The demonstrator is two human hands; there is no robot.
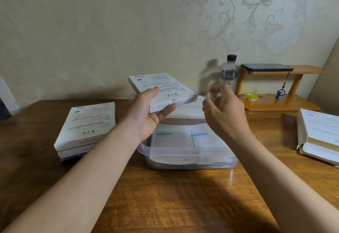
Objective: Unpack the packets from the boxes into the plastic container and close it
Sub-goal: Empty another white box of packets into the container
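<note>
While packets lay in the plastic container, the left hand gripped a white box above it, the right hand loosely curled, empty. Stacked boxes left of the container likely awaited unpacking

**PRINTED MARKINGS: LEGIBILITY**

Raised flat white cardboard box: two QR codes at its far left corner, blocks of fine print, and large dark characters seen upside down. None can be read.

Top white box of the left stack: same layout, plus a script brand line on its near edge, illegible.

White paper packets in the clear plastic container: each carries a teal label bar and a small red cross sign. The wording is too small to read.
</note>
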